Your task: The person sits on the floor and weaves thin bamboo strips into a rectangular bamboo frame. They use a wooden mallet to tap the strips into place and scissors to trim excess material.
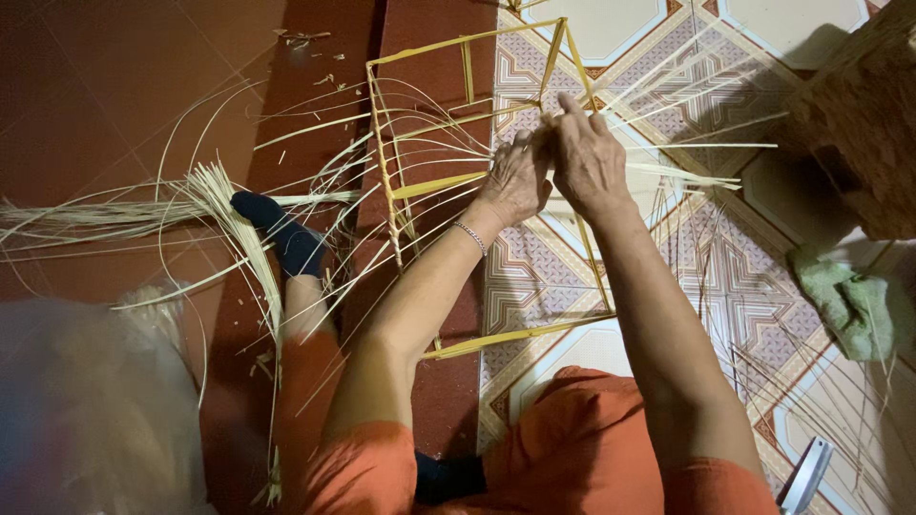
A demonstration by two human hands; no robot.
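Note:
A frame of thick yellow bamboo slats (434, 184) lies on the floor in front of me, with thin pale strips woven across it. My left hand (516, 178) and my right hand (586, 157) meet at a slanting slat near the frame's upper right. Both pinch thin bamboo strips (668, 145) against that slat. A thin bracelet (470, 236) circles my left wrist. My leg in a dark sock (283, 236) stretches out to the left, pressing on loose strips.
A bundle of loose bamboo strips (205, 195) fans out at left on the red floor. Patterned tiles (725, 277) lie at right. A green cloth (849, 300) and a brown woven object (863, 114) are at right. A metal blade (806, 474) shows at bottom right.

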